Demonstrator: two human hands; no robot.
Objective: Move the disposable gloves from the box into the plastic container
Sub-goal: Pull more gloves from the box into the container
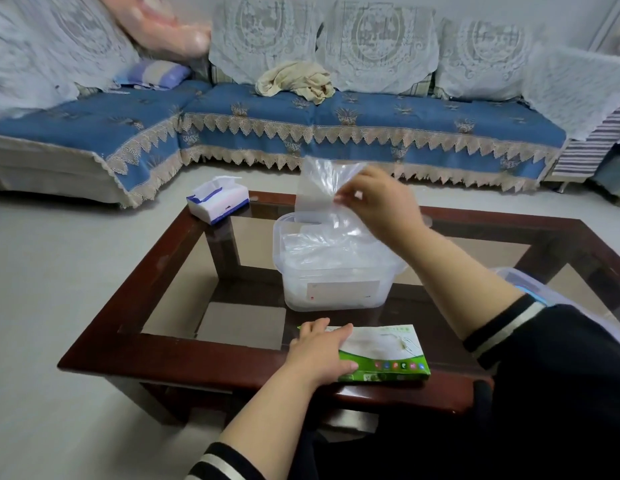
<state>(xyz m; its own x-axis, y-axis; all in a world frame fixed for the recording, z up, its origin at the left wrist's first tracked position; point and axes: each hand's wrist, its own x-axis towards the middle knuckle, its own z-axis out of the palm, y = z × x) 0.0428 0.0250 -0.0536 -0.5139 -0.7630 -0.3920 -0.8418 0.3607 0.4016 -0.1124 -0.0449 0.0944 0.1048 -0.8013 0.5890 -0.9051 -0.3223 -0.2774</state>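
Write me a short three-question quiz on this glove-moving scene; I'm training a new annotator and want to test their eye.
1. True or false: the left hand rests on the glove box.
2. What does the right hand pinch? A) a tissue B) a clear glove C) a lid
3. Fill in: the glove hangs above the open plastic ____.

Key: 1 true; 2 B; 3 container. Gloves already lie inside the container, and the tissue box sits apart at the table's far left corner.

container behind box, on table
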